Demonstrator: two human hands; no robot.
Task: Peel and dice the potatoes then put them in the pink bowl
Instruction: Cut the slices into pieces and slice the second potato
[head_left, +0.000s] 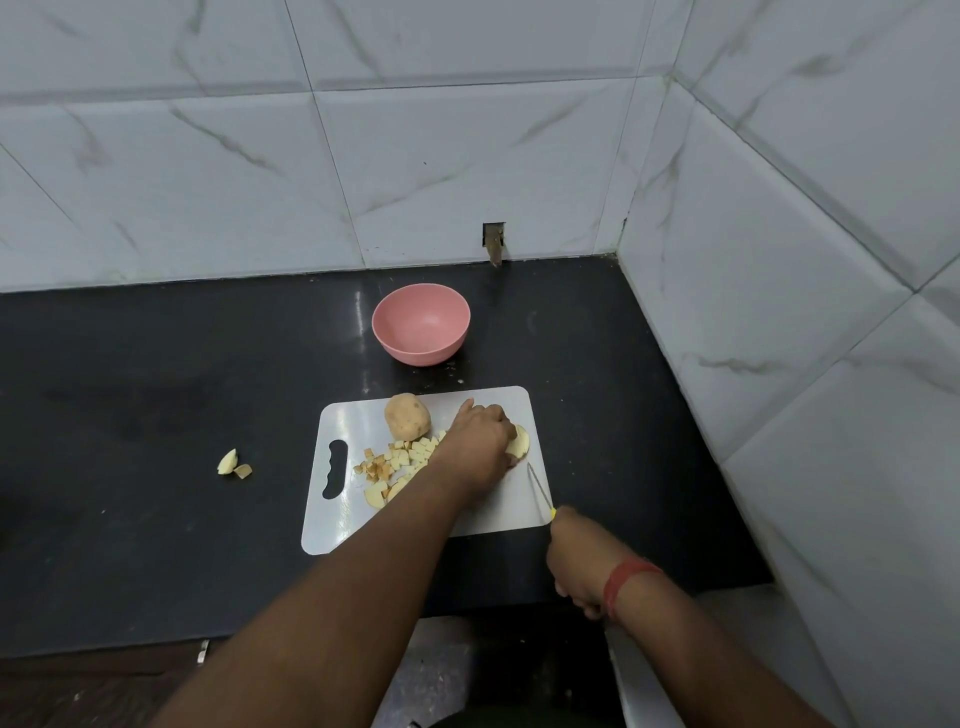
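Note:
On the white cutting board (483, 512) my left hand (480, 441) grips a pale piece of peeled potato (519, 441) near the board's right edge. My right hand (576, 561) holds a knife (540, 491) with a yellow handle, its blade slanting over the board just below that piece and not touching it. A heap of diced potato (400, 462) lies mid-board, with a whole unpeeled potato (408, 415) behind it. The pink bowl (421, 323) stands empty beyond the board.
Two potato scraps (234, 463) lie on the black counter (156, 405) left of the board. Marble-tiled walls (779, 312) close the back and right side. The counter's front edge runs just under my right wrist.

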